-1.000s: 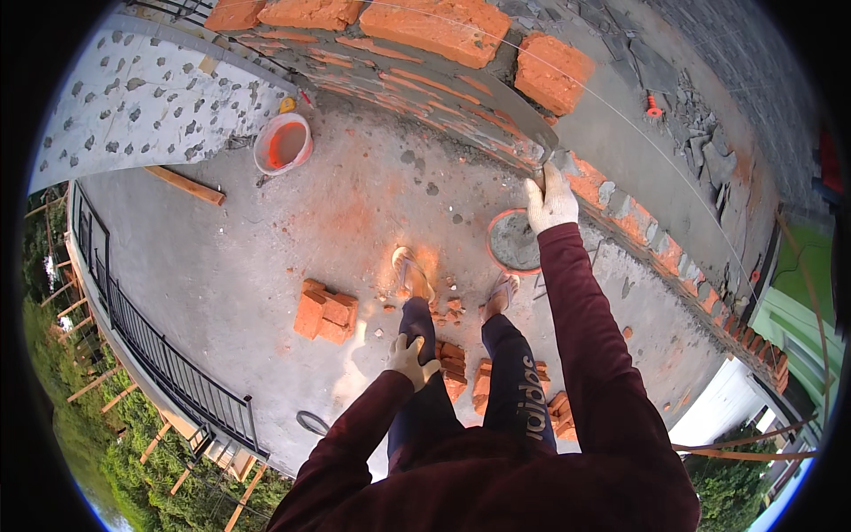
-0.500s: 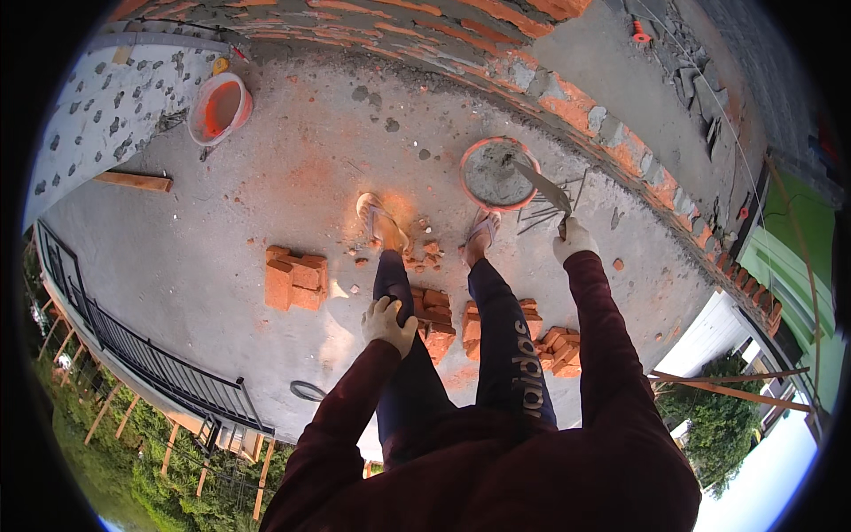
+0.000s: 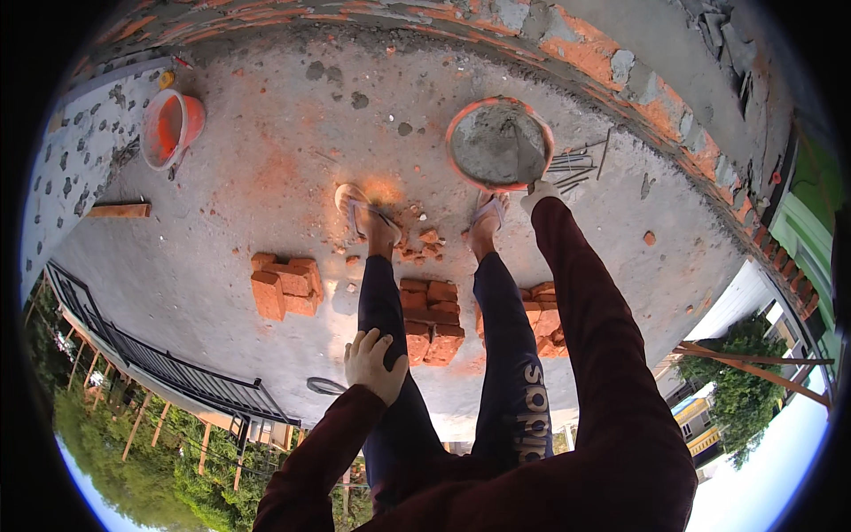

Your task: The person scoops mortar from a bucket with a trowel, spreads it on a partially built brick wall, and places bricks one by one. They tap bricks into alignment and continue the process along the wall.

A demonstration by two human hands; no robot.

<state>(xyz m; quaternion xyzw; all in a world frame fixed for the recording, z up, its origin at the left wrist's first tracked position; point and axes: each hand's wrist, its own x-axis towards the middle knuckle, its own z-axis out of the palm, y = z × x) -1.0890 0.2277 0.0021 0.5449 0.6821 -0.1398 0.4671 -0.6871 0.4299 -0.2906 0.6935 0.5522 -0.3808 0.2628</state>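
Observation:
My gloved right hand (image 3: 542, 192) grips a trowel (image 3: 530, 155) by its handle, at the near right rim of an orange-rimmed tub (image 3: 454, 160). The trowel's blade lies down in the grey wet mortar (image 3: 486, 137) that fills the tub. My left hand (image 3: 374, 362), in a pale glove, rests on my left thigh near the knee, with its fingers spread and nothing in them. My sandalled feet stand on the concrete just on the near side of the tub.
Red brick stacks (image 3: 288, 285) stand on the floor beside and behind my legs. Broken brick bits (image 3: 429, 238) lie between my feet. Thin metal rods (image 3: 572, 167) lie right of the tub. A low brick wall (image 3: 656, 97) runs beyond. A reddish bucket (image 3: 173, 130) stands far left; a black railing (image 3: 177, 368) edges the floor.
My right hand has moved left and slightly up, carrying the trowel, whose blade has sunk into the mortar. My left hand still rests on my leg. The view has shifted.

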